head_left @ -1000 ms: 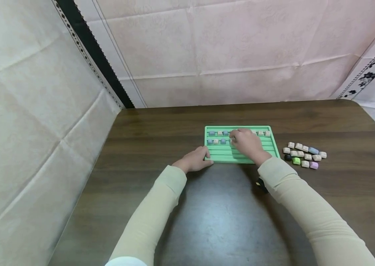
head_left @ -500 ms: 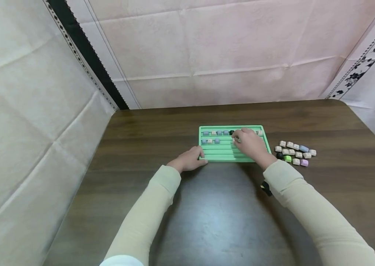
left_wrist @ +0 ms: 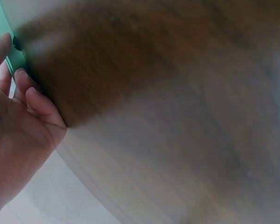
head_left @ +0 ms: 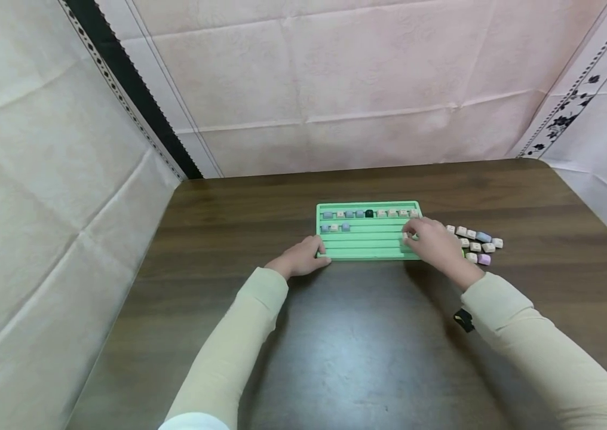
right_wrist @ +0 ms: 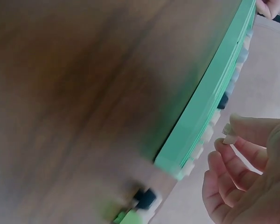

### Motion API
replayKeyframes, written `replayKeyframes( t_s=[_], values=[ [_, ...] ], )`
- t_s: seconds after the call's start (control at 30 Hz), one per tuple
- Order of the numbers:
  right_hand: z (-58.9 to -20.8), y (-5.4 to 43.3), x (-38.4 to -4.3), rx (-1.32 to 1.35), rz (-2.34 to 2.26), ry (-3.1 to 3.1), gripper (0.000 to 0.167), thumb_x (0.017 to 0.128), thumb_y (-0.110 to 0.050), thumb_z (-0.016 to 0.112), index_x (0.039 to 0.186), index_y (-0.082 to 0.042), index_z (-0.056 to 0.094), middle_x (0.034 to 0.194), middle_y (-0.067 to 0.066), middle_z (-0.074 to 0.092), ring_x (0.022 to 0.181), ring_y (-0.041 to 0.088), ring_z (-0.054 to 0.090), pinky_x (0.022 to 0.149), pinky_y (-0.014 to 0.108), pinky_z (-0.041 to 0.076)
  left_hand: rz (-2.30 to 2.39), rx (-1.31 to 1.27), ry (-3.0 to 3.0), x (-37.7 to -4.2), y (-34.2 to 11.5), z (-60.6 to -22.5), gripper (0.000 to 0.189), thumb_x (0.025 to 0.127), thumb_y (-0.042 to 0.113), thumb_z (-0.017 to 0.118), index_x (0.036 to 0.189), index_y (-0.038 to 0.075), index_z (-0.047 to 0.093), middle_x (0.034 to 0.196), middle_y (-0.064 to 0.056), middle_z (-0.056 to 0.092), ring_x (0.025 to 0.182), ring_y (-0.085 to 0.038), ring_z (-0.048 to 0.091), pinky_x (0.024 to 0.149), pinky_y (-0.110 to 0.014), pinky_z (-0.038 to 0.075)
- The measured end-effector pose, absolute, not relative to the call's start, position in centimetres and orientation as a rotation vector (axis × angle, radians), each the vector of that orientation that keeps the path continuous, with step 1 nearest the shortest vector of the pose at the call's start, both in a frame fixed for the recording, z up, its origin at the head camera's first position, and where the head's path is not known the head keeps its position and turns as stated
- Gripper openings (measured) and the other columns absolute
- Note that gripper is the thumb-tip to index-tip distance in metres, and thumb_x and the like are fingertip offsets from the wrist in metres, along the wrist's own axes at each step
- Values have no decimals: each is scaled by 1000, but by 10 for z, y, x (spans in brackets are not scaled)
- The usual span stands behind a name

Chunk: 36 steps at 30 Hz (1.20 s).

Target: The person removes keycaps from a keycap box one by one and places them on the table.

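Observation:
A green ridged tray (head_left: 368, 243) lies on the table, with small keycaps in its two far rows. Grey-blue, white and black keycaps (head_left: 369, 213) line the farthest row; a short group (head_left: 334, 227) sits at the left of the second. My left hand (head_left: 302, 255) grips the tray's near left corner, fingers curled at its edge in the left wrist view. Over the tray's right end, my right hand (head_left: 434, 243) pinches a white keycap (right_wrist: 229, 139) between thumb and fingertip. In the right wrist view that keycap is held beside the row of caps.
Loose keycaps (head_left: 483, 237), mostly white with a blue and a purple one, lie on the wooden table (head_left: 336, 334) right of the tray. A black and a bright green keycap (right_wrist: 129, 217) show near the tray's corner. Pale cloth (head_left: 368, 89) hangs behind the table.
My right hand moves right, from the tray's middle to its right end, uncovering the far row. My left hand stays at the corner. The head view shifts slightly.

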State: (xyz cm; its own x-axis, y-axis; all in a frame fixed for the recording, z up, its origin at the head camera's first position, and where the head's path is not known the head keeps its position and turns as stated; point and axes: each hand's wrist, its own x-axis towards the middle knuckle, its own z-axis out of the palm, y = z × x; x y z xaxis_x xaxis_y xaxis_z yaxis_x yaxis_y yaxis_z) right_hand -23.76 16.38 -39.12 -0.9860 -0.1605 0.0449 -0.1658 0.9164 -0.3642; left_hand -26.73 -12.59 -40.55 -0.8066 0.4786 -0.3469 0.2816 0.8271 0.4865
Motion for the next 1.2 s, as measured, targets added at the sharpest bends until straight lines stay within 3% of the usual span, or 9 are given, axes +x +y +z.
replayKeyframes(
  t_s=[0.27, 0.8, 1.2],
  values=[
    [-391, 190, -219, 188, 580, -3069, 26, 89, -20, 58, 108, -4, 61, 102, 16, 60, 88, 28, 55, 68, 44, 43, 583, 576, 2546, -267, -126, -408, 23, 94, 33, 51, 99, 12, 43, 101, -5, 44, 89, -18, 43, 74, -28, 36],
    [-384, 255, -195, -69, 606, -3046, 27, 88, -24, 55, 109, -8, 59, 105, 20, 60, 94, 36, 57, 63, 53, 40, 620, 556, 2552, -269, -128, -409, 23, 93, 33, 51, 99, 12, 42, 101, -5, 44, 90, -19, 43, 73, -28, 35],
    [-399, 294, -178, -171, 578, -3062, 28, 87, -25, 54, 106, -5, 59, 98, 20, 61, 86, 37, 57, 58, 48, 39, 606, 550, 2544, -270, -123, -409, 24, 94, 34, 51, 99, 12, 42, 102, -6, 44, 92, -19, 44, 75, -29, 36]
  ],
)
